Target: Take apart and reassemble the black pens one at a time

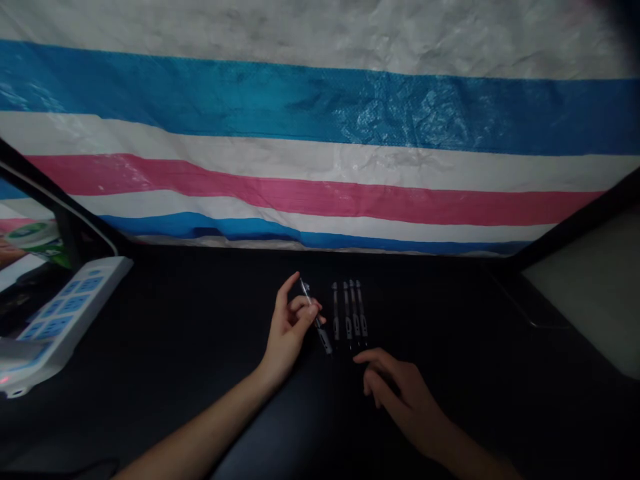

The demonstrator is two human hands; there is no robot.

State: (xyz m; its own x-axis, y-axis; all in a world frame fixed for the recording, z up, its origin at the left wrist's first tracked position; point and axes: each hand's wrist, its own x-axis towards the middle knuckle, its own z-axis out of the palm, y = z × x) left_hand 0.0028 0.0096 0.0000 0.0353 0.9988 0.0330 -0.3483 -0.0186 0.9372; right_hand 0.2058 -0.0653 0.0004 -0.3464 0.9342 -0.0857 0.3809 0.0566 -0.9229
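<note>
My left hand [293, 323] is closed on a clear pen [324, 339] with a dark grip, its lower end tilted down to the right. Just right of it, several similar pens [349, 325] lie side by side on the black table [200, 360], dark grips toward me. The leftmost of these sits slightly apart from the others. Below the pens' lower ends is my right hand [395, 387], index finger extended and the other fingers loosely curled, with nothing visible held in it.
A white power strip [75, 313] with blue socket faces lies at the left. Beyond the frame bar stands a green and white cup [37, 240]. Striped plastic sheeting [320, 160] hangs along the table's back edge.
</note>
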